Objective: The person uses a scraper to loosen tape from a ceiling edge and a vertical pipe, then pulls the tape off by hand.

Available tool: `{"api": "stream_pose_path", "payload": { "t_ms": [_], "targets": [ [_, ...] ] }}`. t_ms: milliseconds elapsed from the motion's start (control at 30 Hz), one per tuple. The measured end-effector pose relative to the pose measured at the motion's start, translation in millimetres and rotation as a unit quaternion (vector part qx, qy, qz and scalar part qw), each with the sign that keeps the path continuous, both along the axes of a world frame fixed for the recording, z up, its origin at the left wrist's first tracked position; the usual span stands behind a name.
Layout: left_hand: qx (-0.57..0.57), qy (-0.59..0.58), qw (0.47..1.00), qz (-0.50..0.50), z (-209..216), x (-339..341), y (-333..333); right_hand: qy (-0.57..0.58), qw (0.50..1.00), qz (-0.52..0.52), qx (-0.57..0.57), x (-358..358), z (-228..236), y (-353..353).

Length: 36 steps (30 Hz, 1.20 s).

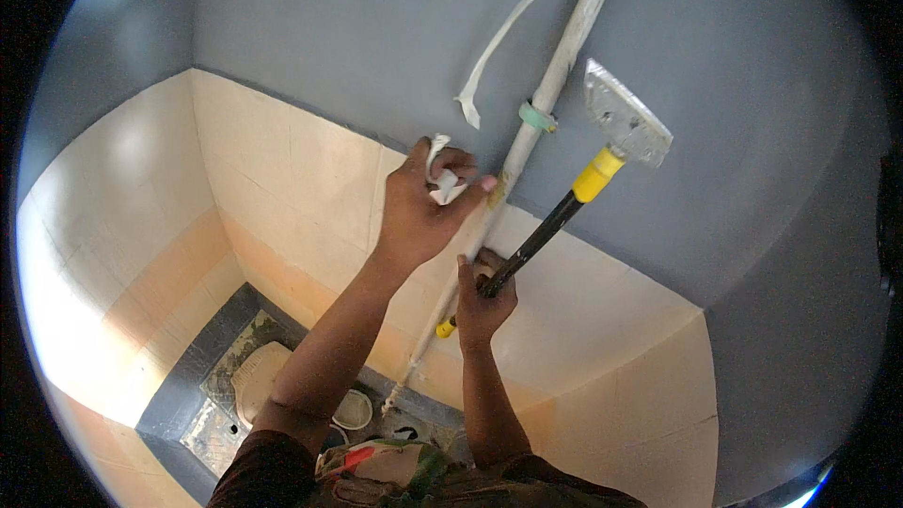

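Observation:
My right hand (485, 309) is closed round the black handle of a long scraper (538, 243). Its collar and butt end are yellow, and its wide metal blade head points up and to the right, close to the grey wall. Up and to the left, my left hand (423, 212) pinches a crumpled white strip (445, 186), its fingers curled beside a white pipe (569, 47). The pipe slants down the wall behind both hands, with a pale green clamp (537, 118) round it. From the pipe's upper part dangles another loose white strip (503, 38).
Grey paint covers the upper wall (329, 19), above cream tiles (292, 169) with an orange band. Far below on the floor are a squat toilet pan (259, 378) at the left and a round pale container (354, 409). A dark ledge (212, 348) runs along the wall's foot.

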<state>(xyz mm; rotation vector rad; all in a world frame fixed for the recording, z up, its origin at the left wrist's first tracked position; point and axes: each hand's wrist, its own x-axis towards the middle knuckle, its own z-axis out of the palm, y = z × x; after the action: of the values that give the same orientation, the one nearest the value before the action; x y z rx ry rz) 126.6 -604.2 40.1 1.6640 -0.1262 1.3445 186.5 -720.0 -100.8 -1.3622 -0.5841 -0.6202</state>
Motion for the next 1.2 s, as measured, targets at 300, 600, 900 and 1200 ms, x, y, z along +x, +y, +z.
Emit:
{"api": "stream_pose_path", "payload": {
  "t_ms": [300, 600, 900, 1200],
  "targets": [
    [0.029, -0.007, 0.995, 0.097, 11.2, 25.6, -33.4, 0.045, 0.999, -0.009, 0.022, -36.2, 24.0, -56.8],
    [0.007, -0.038, 0.981, 0.191, 30.1, 78.4, -12.5, 0.168, 0.985, -0.024, -0.019, -45.4, -3.2, -81.6],
    [-0.040, -0.073, 0.995, 0.053, 10.6, 74.0, 7.8, 0.183, 0.981, -0.042, -0.056, -46.6, -67.2, -108.8],
    [0.021, -0.016, 0.979, 0.202, 29.7, 74.8, -14.4, 0.192, 0.978, 0.002, -0.082, -38.8, -82.5, -117.6]
  ]
}}
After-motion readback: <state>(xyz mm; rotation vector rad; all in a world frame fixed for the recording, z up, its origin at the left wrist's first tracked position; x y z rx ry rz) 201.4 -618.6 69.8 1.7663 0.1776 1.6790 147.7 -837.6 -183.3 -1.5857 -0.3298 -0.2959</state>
